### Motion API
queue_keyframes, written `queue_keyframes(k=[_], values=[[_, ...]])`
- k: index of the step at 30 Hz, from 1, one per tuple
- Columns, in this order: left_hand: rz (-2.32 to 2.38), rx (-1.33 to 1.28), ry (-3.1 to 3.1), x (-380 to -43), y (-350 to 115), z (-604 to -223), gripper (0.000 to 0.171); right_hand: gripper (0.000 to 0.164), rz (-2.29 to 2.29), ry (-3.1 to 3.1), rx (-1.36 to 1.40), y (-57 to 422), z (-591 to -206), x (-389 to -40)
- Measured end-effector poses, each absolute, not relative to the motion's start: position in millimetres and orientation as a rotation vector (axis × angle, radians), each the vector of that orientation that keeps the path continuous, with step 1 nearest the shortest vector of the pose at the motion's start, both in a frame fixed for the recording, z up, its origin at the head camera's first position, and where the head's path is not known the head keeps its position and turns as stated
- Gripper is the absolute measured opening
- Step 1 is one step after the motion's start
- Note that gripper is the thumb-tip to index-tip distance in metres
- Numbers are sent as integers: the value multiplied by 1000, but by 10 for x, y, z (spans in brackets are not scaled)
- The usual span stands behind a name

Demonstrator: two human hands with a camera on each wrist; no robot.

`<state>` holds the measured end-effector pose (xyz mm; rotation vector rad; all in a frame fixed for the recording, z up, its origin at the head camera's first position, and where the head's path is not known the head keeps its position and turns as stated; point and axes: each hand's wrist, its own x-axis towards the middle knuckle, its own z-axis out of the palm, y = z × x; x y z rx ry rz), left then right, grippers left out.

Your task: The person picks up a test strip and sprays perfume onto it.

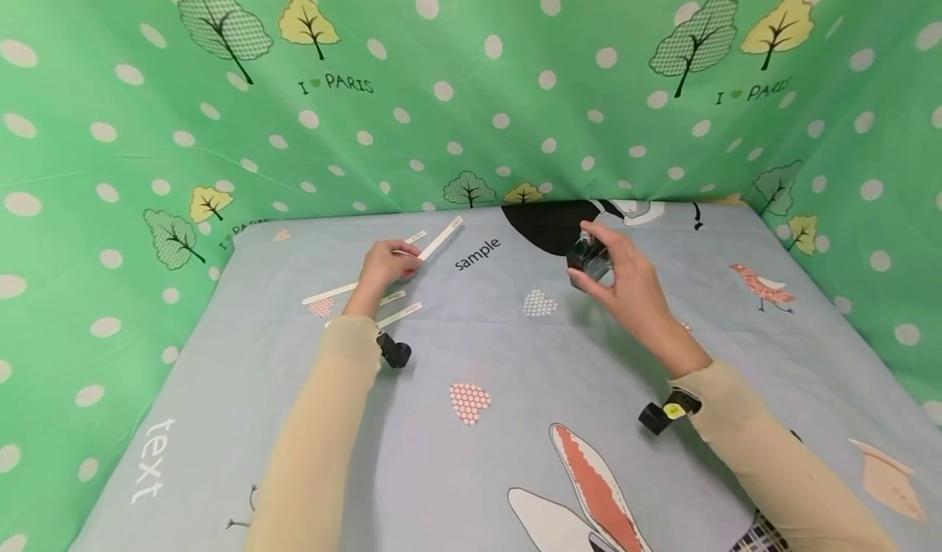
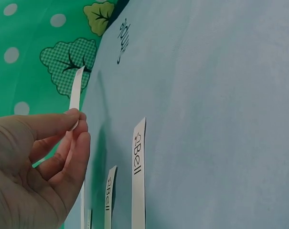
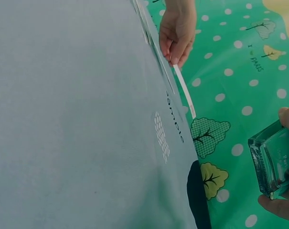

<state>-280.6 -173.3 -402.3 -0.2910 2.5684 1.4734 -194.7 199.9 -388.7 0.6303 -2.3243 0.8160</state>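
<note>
My left hand (image 1: 388, 267) pinches a white paper test strip (image 1: 445, 237) between thumb and fingertips. The strip's free end points up and to the right, above the cloth. In the right wrist view the same strip (image 3: 184, 91) hangs from the left hand (image 3: 177, 33). With thumb and fingers my right hand (image 1: 634, 286) grips a square, dark-tinted glass perfume bottle (image 1: 586, 259), raised over the cloth. An index finger is close to the bottle's top. More paper strips (image 1: 401, 316) lie under and beside the left hand; "Bell" is printed on one strip (image 2: 138, 176).
A grey-blue printed cloth (image 1: 500, 356) with hearts, a bird and rabbit ears covers the table. Green dotted fabric (image 1: 471, 110) hangs behind and at both sides. A small black wrist camera (image 1: 395, 351) sits at the left cuff, another camera (image 1: 666, 412) at the right.
</note>
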Motion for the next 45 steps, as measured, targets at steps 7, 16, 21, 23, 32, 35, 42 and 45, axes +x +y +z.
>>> queue_keyframes(k=[7,16,21,23,32,35,42,45], values=[[1479,-305,2542,-2829,-1718,-4063,27,73,823,-2327,636,1973,-3902,-1953],[1456,-341,2550,-2818,-1729,-4079,27,73,827,-2345,625,1941,-3900,-1936],[1447,-319,2576,-2806,-1751,-4064,27,72,822,-2334,630,1936,-3904,-1934],[1416,-304,2608,-2797,-1765,-4061,27,72,819,-2331,634,1935,-3905,-1933],[1323,-280,2691,-2764,-1840,-4019,27,73,812,-2332,632,1938,-3906,-1932],[1324,-267,2713,-2763,-1875,-3998,27,73,812,-2336,633,1936,-3911,-1933],[1309,-265,2730,-2759,-1978,-3972,28,73,834,-2329,642,1927,-3928,-1939],[1312,-293,2723,-2759,-2018,-3970,28,74,842,-2330,641,1922,-3935,-1941]])
